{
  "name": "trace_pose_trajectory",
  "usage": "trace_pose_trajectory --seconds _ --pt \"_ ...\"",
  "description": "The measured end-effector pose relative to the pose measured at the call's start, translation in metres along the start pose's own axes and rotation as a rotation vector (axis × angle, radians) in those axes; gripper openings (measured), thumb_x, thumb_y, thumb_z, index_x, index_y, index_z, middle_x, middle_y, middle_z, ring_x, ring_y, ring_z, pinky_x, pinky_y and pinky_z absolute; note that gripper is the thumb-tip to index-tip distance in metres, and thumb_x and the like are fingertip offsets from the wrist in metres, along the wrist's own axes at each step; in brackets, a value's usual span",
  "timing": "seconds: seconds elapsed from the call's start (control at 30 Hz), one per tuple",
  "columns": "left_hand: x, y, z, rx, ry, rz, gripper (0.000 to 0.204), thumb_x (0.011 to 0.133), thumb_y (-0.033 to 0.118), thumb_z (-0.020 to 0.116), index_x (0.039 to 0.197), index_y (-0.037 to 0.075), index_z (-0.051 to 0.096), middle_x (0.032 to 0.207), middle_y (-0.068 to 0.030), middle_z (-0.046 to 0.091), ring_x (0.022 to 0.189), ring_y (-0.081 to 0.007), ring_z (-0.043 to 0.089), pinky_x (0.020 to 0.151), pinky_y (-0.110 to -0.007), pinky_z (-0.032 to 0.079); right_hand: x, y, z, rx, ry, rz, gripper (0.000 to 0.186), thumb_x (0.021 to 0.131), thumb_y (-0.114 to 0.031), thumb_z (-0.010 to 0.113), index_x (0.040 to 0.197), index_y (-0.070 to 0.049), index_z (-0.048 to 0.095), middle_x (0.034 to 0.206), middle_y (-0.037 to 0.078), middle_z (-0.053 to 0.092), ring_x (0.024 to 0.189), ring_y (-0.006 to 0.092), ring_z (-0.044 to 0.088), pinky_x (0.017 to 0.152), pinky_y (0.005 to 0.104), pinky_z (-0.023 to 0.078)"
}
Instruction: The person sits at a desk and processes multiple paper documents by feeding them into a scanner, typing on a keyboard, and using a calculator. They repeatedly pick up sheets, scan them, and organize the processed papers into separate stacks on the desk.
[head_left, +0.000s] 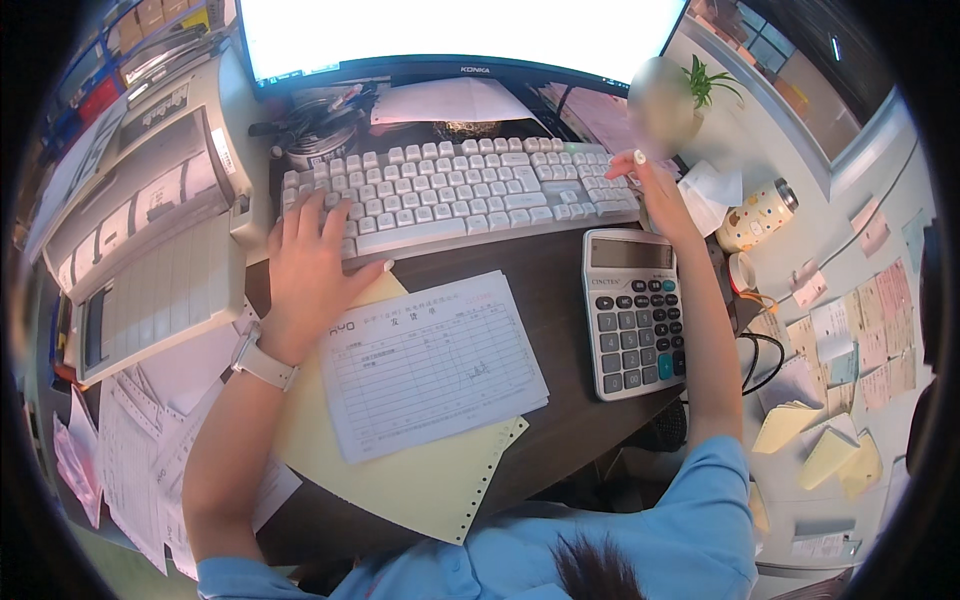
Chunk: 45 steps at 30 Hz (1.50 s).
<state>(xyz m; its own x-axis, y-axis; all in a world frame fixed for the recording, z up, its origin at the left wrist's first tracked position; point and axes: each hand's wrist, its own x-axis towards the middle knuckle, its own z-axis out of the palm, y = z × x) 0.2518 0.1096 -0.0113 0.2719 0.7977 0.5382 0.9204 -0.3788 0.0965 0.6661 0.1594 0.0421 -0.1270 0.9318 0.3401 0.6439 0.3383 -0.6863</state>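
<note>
My left hand (309,262) rests with spread fingers on the left end of a white keyboard (440,190), its thumb pointing toward the front edge. My right hand (655,198) is over the number pad at the keyboard's right end, fingers apart and holding nothing. Below the keyboard lies a white printed form (430,365) with handwriting, on top of yellow punched-edge paper (400,490). A grey desk calculator (636,315) lies beside my right forearm. A white watch (262,358) is on my left wrist.
A bright monitor (460,40) stands behind the keyboard. At left is a beige printer (150,220) with loose papers (140,440) below it. A patterned tumbler (757,216) and a potted plant (703,85) stand at right, near notes (870,320) stuck on the wall.
</note>
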Motion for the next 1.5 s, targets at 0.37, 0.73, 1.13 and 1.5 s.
trace_pose_trajectory --seconds 0.37,0.73,1.13,1.5 --pt "0.0 -0.001 0.0 -0.022 -0.016 -0.002 0.07 0.068 0.039 0.076 0.124 0.005 0.049 0.129 -0.0178 0.043 0.126 -0.0338 0.036 0.101 -0.049 0.031 0.022 0.01 -0.004 -0.253 -0.083 0.052 0.05 0.1 -0.041 0.029 0.087 -0.002 0.058 0.089 0.007 0.059 0.094 0.0191 0.054 0.092 0.0323 0.037" --pt "-0.004 0.0 -0.001 -0.035 -0.042 -0.021 0.071 0.065 0.034 0.078 0.124 0.007 0.048 0.132 -0.0175 0.041 0.126 -0.035 0.036 0.101 -0.048 0.032 0.02 0.017 0.004 -0.211 0.039 -0.144 0.04 0.098 -0.034 0.035 0.086 -0.001 0.054 0.085 0.015 0.057 0.085 0.0279 0.054 0.082 0.0356 0.041" --pt "-0.001 0.001 -0.004 -0.059 -0.007 -0.027 0.073 0.063 0.036 0.079 0.122 0.007 0.049 0.131 -0.0179 0.041 0.128 -0.0344 0.033 0.103 -0.05 0.029 0.023 -0.042 0.055 -0.312 -0.237 -0.201 0.033 0.094 -0.026 0.047 0.114 -0.001 0.055 0.11 0.019 0.059 0.103 0.0336 0.056 0.091 0.04 0.042" --pt "-0.002 0.001 -0.004 -0.045 -0.013 -0.007 0.074 0.065 0.043 0.077 0.123 0.007 0.049 0.13 -0.0187 0.041 0.128 -0.0348 0.034 0.101 -0.053 0.029 0.026 -0.052 0.095 -0.304 -0.236 -0.24 0.042 0.093 -0.03 0.046 0.123 0.001 0.049 0.122 0.023 0.054 0.112 0.0367 0.052 0.094 0.0422 0.041"
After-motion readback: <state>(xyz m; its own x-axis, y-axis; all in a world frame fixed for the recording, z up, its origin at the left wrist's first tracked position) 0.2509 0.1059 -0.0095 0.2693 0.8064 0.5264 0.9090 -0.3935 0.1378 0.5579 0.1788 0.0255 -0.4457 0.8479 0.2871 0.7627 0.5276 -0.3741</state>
